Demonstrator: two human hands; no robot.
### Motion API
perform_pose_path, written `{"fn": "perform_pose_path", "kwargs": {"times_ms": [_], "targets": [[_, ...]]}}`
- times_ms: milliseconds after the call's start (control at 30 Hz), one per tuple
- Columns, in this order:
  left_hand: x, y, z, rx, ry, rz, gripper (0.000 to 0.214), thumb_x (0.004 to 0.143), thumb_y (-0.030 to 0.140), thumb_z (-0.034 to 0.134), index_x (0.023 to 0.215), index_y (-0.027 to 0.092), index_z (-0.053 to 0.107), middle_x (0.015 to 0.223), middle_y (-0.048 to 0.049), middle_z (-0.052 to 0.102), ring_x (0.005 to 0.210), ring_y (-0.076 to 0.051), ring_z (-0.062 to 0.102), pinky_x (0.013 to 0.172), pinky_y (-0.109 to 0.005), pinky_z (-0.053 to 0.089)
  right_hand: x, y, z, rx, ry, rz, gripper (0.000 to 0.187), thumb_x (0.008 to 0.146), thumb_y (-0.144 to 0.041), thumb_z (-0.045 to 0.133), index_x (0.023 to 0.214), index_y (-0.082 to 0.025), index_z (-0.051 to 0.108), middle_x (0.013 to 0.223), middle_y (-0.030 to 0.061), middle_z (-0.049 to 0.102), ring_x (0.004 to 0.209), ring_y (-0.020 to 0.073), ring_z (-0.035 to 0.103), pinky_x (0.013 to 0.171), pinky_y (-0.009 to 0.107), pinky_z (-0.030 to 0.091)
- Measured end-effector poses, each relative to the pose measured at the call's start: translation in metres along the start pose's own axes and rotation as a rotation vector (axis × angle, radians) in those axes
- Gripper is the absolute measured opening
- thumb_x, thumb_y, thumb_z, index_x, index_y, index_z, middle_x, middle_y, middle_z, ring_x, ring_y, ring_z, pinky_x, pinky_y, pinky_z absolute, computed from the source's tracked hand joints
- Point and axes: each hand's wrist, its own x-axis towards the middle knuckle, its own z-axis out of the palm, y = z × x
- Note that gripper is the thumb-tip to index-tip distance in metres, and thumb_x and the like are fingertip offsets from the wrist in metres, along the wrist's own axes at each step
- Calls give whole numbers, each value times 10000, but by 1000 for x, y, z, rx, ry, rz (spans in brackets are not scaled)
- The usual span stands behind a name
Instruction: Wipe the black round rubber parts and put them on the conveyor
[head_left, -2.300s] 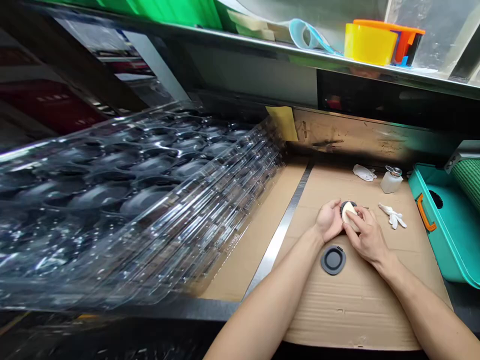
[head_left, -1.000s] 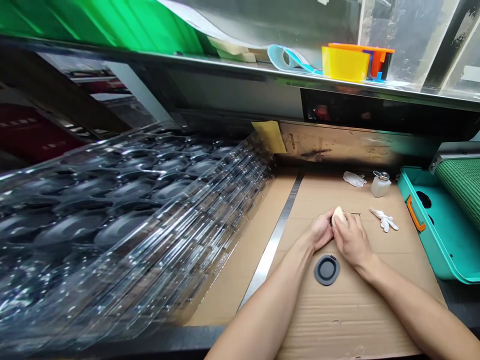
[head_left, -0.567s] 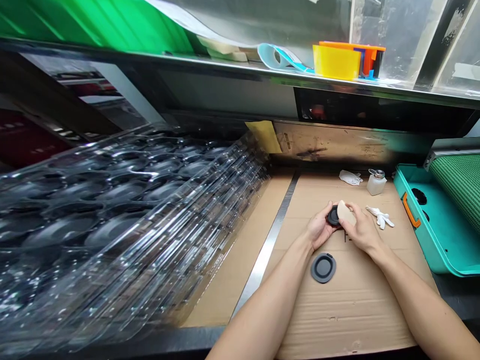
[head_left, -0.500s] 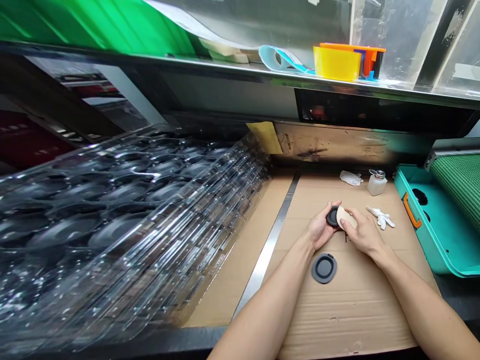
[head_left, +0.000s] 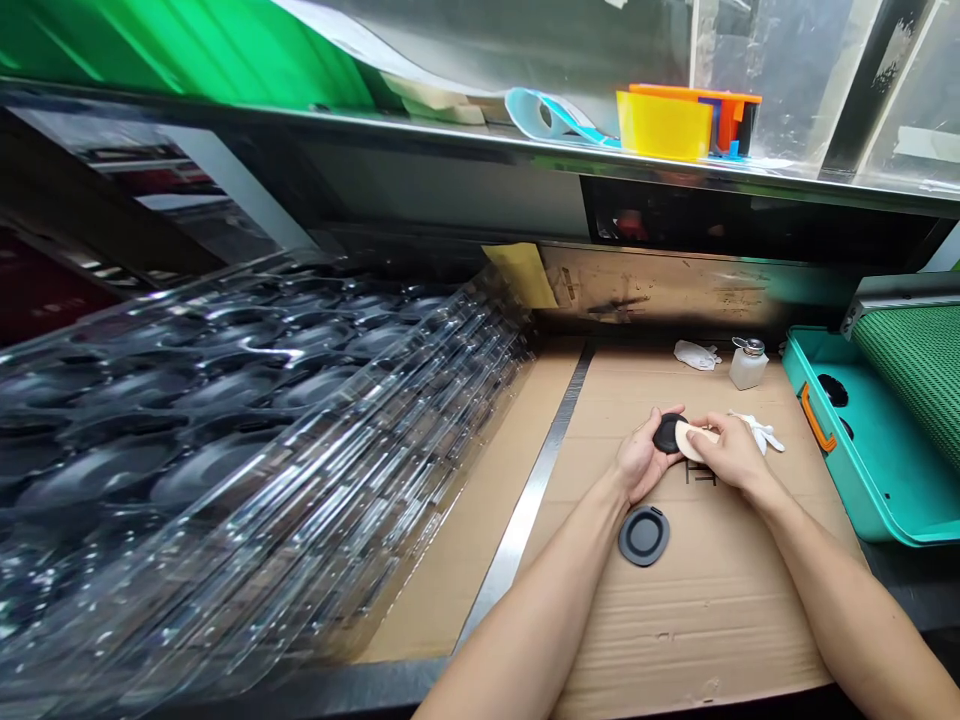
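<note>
My left hand [head_left: 643,458] grips a small round black part [head_left: 667,434], its fingers behind and around the edge. With thumb and fingers, my right hand [head_left: 729,455] pinches a cream-coloured round pad [head_left: 690,440]. The pad overlaps the right edge of the black part and appears to touch it. Nearer to me, a dark grey disc with a ring groove and a small tab [head_left: 644,536] lies flat on the cardboard sheet [head_left: 697,600]. Part of the pad is hidden under my right fingers.
Stacked clear plastic trays [head_left: 247,480] fill the left side. A teal bin with an orange handle [head_left: 847,480] stands right, beside a green belt [head_left: 919,360]. Behind my hands are a pump bottle [head_left: 748,364], a crumpled white cloth [head_left: 696,355] and a white glove [head_left: 765,437].
The pad has tilted to show more of its face and sits slightly lower against the black part. My right hand has shifted a little. The whole view has drifted slightly.
</note>
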Motion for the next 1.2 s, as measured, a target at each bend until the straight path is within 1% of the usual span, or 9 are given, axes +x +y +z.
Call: {"fn": "perform_pose_path", "kwargs": {"times_ms": [67, 167, 233, 367, 567, 667, 800, 933, 1200], "targets": [[2, -1, 0, -15, -2, -13, 367, 1042, 365, 425, 1187, 128, 665, 974, -114, 703, 899, -218, 702, 919, -414, 567, -2, -4, 2, -23, 91, -49, 278, 890, -334, 572, 1065, -199, 739, 922, 43, 762, 830, 192, 674, 772, 275, 465], [3, -1, -1, -41, 0, -62, 393, 1046, 378, 404, 1196, 117, 656, 1048, -149, 716, 971, -243, 706, 932, -426, 567, -4, -11, 7, -18, 0, -132, 266, 904, -331, 561, 1066, -214, 737, 932, 33, 763, 825, 184, 676, 770, 261, 463], [3, 0, -2, -43, 12, -55, 410, 1055, 376, 369, 1161, 104, 656, 1056, -161, 720, 989, -251, 708, 930, -435, 570, -4, -13, 8, -85, -16, -106, 242, 895, -327, 576, 1031, -222, 747, 857, 26, 756, 781, 187, 669, 734, 259, 452], [4, -1, -1, -18, 34, -19, 402, 1061, 354, 354, 1102, 103, 665, 1013, -152, 729, 985, -247, 712, 925, -431, 577, 1, -13, 9, -116, 95, -55, 266, 914, -328, 549, 1071, -230, 739, 878, 32, 759, 800, 192, 672, 742, 262, 450], [1, -4, -2, -12, 11, -43, 364, 1038, 361, 432, 1100, 104, 684, 1058, -156, 724, 998, -261, 714, 930, -428, 577, 2, -5, -2, -40, -171, -69, 182, 857, -304, 620, 927, -204, 755, 798, -8, 738, 709, 147, 640, 646, 222, 431], [3, -6, -1, -22, 18, -45, 361, 1046, 346, 422, 1053, 100, 687, 1044, -155, 728, 971, -240, 719, 922, -410, 583, -1, -4, 3, -181, -25, -99, 272, 935, -318, 562, 1139, -229, 718, 968, 20, 763, 835, 168, 686, 734, 235, 464], [7, -7, -1, -117, 36, -4, 360, 1060, 321, 398, 1015, 111, 687, 1011, -121, 745, 963, -193, 720, 957, -338, 571, 1, -13, 30, -485, 123, -109, 406, 1055, -368, 366, 1369, -219, 576, 1181, 114, 717, 986, 213, 694, 787, 262, 479], [6, -8, -1, -167, 79, -15, 390, 1071, 340, 355, 1093, 125, 679, 994, -103, 755, 979, -183, 724, 989, -327, 559, 1, -19, 46, -592, 120, -89, 440, 1078, -387, 295, 1396, -200, 534, 1186, 133, 704, 956, 215, 697, 748, 255, 477], [5, -12, 7, -72, 111, 21, 401, 1068, 351, 361, 1071, 120, 689, 998, -124, 764, 1035, -215, 719, 977, -361, 566, 2, -17, 39, -616, 150, -37, 388, 1077, -358, 303, 1273, -169, 579, 1105, 123, 718, 902, 200, 686, 707, 239, 449]]}}
